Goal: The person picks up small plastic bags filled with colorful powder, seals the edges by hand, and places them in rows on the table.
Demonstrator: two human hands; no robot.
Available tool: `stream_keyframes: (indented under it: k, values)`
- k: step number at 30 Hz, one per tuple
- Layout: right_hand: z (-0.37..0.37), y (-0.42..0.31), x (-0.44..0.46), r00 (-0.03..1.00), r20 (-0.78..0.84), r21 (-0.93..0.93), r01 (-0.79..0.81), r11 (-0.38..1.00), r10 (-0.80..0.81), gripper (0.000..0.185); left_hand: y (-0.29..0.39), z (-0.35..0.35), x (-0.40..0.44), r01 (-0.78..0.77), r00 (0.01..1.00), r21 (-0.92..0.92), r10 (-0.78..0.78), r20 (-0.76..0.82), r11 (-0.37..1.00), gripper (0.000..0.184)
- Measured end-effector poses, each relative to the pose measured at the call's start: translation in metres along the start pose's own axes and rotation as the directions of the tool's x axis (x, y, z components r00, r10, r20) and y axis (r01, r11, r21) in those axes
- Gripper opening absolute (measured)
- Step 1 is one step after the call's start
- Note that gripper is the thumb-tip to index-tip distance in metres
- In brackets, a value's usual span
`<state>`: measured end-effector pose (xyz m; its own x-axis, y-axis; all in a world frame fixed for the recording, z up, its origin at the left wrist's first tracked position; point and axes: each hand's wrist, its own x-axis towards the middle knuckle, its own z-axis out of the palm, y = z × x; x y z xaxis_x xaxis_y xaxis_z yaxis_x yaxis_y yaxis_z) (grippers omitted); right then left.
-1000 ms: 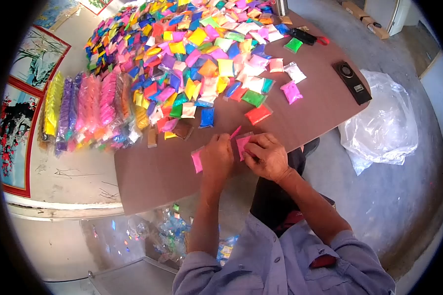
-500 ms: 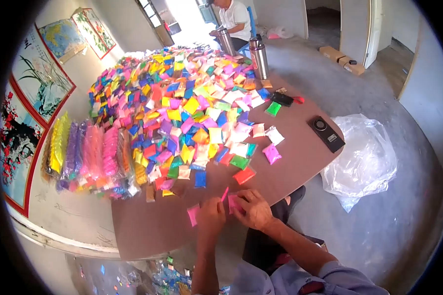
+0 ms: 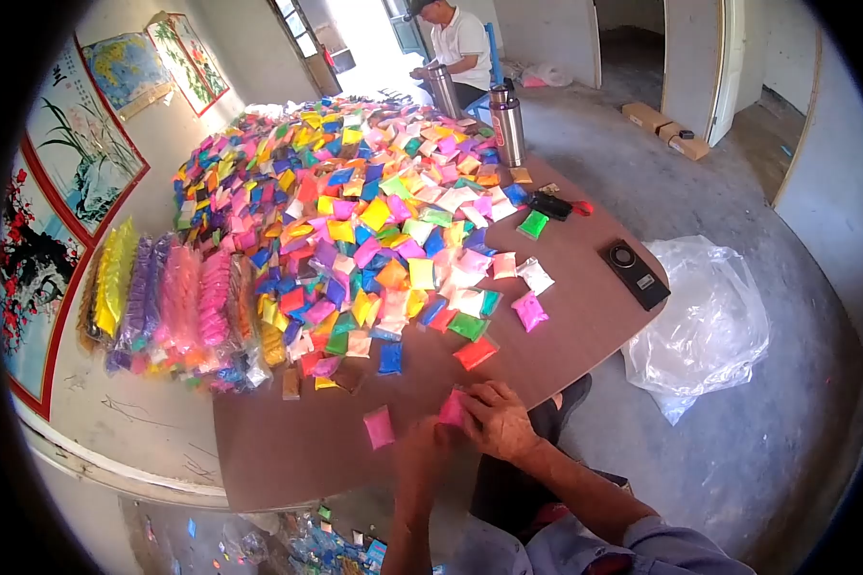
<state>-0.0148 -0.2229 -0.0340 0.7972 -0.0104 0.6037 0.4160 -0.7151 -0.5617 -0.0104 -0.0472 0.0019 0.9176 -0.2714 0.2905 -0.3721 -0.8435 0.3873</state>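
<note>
My right hand [image 3: 499, 422] pinches a small bright pink packet [image 3: 453, 409] above the near edge of the brown table. Blurred by motion, my left hand [image 3: 424, 448] is just below and left of that packet; its fingers cannot be made out. Another pink packet [image 3: 379, 427] lies flat on the table, left of both hands. Just beyond my hands lie a red packet [image 3: 476, 353] and a blue packet [image 3: 390, 358], in front of a big heap of packets [image 3: 355, 220] in many colours.
Bundled packets in clear sleeves [image 3: 177, 307] line the table's left side. Two steel flasks, one nearer [image 3: 508, 132], a black device [image 3: 633, 273] and a dark pouch [image 3: 549, 205] stand or lie rightward. A clear plastic bag [image 3: 700, 326] is on the floor. A person [image 3: 462, 48] sits behind.
My left hand has dropped lower, away from the pink packet on the table. The thin pink piece that stood up by its fingers no longer shows there. My right hand has shifted slightly.
</note>
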Motion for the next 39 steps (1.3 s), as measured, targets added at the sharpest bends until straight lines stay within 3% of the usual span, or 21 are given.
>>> stream_keyframes:
  k: [1,5,7,8,11,13,17,19,25,28,30,36,39]
  values:
    - [0.001,0.000,0.000,1.000,-0.016,0.003,0.004,1.000,-0.004,0.023,-0.003,-0.001,-0.002,0.044,0.998,0.078,-0.047,0.042,0.996,0.008]
    - [0.003,0.000,0.001,0.999,-0.045,0.002,0.007,1.000,-0.007,0.021,-0.001,-0.012,-0.002,0.135,0.991,0.039,-0.136,0.020,0.990,0.010]
    - [0.004,0.002,0.001,0.999,-0.045,0.000,0.011,1.000,-0.011,0.021,0.007,-0.012,-0.004,0.059,0.998,-0.140,-0.062,-0.016,0.988,0.010]
    - [0.005,0.003,-0.001,0.999,-0.044,-0.004,0.013,1.000,-0.013,0.020,0.007,-0.007,-0.009,0.066,0.998,-0.139,-0.068,-0.010,0.988,0.010]
    - [0.006,0.004,-0.001,0.999,-0.047,-0.004,0.022,1.000,-0.022,0.021,0.006,0.003,-0.014,-0.035,0.998,-0.045,0.033,-0.056,0.998,0.007]
    - [0.007,0.007,-0.001,0.998,-0.050,0.005,0.025,1.000,-0.025,0.021,0.004,-0.003,-0.009,0.086,0.996,0.037,-0.086,-0.011,0.996,0.006]
    - [0.006,0.005,-0.004,1.000,-0.015,0.003,0.003,1.000,-0.003,0.022,-0.005,0.002,-0.011,0.107,0.992,0.023,-0.105,-0.071,0.994,0.005]
    - [0.006,0.005,-0.005,1.000,-0.017,-0.004,0.006,1.000,-0.006,0.023,0.000,0.003,-0.015,-0.088,0.989,-0.061,0.080,-0.123,0.994,0.005]
    - [0.009,0.007,-0.002,0.998,-0.063,-0.014,0.014,1.000,-0.015,0.017,-0.003,-0.006,-0.016,0.088,0.995,-0.072,-0.090,-0.032,0.994,0.008]
    - [0.014,0.014,-0.002,1.000,-0.015,0.013,0.009,1.000,-0.009,0.015,-0.003,0.001,-0.014,0.099,0.992,-0.038,-0.101,-0.079,0.994,0.009]
    - [0.018,0.010,-0.007,0.998,-0.056,-0.004,-0.029,1.000,0.029,0.015,0.006,0.000,-0.018,-0.073,0.973,-0.168,0.034,-0.227,0.983,0.009]
    - [0.015,0.005,-0.003,0.997,-0.052,-0.018,-0.057,0.998,0.056,0.017,-0.017,0.004,-0.026,0.076,0.985,-0.106,-0.091,-0.149,0.991,0.011]
    - [0.015,0.002,0.001,0.997,-0.051,-0.002,-0.064,0.998,0.064,0.020,-0.011,0.000,-0.026,0.093,0.977,-0.194,-0.127,-0.171,0.977,0.012]
